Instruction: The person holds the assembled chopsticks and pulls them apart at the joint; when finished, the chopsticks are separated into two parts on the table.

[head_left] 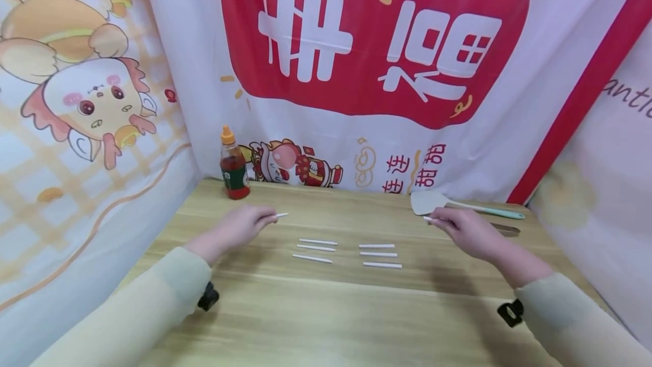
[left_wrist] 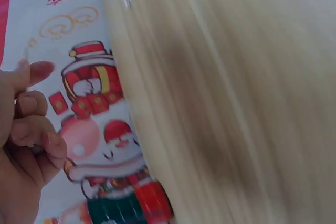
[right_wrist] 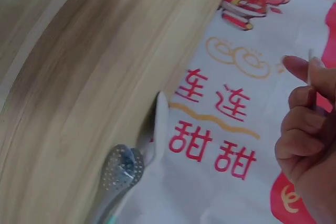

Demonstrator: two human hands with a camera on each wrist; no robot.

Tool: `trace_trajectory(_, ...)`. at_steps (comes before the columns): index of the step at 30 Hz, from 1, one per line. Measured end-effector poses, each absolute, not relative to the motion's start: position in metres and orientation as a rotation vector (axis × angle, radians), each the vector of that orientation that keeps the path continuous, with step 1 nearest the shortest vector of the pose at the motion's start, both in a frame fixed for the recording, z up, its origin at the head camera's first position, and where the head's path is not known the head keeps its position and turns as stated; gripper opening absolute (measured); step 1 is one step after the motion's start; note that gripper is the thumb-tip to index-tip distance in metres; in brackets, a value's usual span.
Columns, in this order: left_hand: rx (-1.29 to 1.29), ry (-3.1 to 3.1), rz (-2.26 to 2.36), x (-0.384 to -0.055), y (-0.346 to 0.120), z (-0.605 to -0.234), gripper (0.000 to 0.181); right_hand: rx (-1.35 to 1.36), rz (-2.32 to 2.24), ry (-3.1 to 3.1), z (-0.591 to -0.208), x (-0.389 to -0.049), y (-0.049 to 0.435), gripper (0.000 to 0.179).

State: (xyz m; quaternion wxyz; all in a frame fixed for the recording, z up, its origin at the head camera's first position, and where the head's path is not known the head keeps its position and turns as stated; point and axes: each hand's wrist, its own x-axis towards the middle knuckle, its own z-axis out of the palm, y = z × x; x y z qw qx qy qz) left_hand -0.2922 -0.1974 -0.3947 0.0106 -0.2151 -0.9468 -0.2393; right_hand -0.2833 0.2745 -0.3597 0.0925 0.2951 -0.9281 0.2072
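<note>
In the head view my left hand (head_left: 241,228) is raised over the left of the table and pinches a thin white stick (head_left: 282,215) between thumb and forefinger. Over on the right, my right hand (head_left: 468,232) pinches a similar white stick (head_left: 428,218). Both sticks are mostly covered by the fingers. Between the hands, three white sticks (head_left: 312,258) lie roughly parallel on the left and three more white sticks (head_left: 382,265) on the right. The left wrist view shows my left hand (left_wrist: 31,129) with its other fingers curled; my right hand (right_wrist: 310,124) looks alike in the right wrist view.
A sauce bottle (head_left: 234,169) with an orange cap stands at the table's back left corner. At the back right lie a white spatula (head_left: 428,202) with a green handle and metal tongs (right_wrist: 123,169) with perforated ends. A printed cloth (head_left: 367,89) hangs behind the wooden table (head_left: 326,316).
</note>
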Motion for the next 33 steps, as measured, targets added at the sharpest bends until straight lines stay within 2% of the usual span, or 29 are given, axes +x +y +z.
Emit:
trace_trajectory(5,-0.732,-3.073,-0.820,-0.311,-0.155,-0.405,0.019,0.959,0.726,-2.849,-0.387,-0.309,0.252,0.017)
trace_trajectory(10,-0.807,-3.080,-0.735,-0.334,-0.121,-0.428,0.008,1.013,0.834,-2.936,-0.418,-0.332,0.215,0.011)
trace_trajectory(20,-0.788,-3.126,-0.652,-0.355,-0.103,-0.443,0.003,0.868,0.752,-3.081,-0.442,-0.355,0.180,0.012)
trace_trajectory(26,-0.884,-3.144,-0.571,-0.354,-0.099,-0.440,0.012,0.845,0.748,-3.112,-0.447,-0.356,0.171,0.014)
trace_trajectory(33,-0.925,-3.133,-0.623,-0.351,-0.104,-0.437,0.013,0.833,0.784,-3.108,-0.445,-0.354,0.168,0.017)
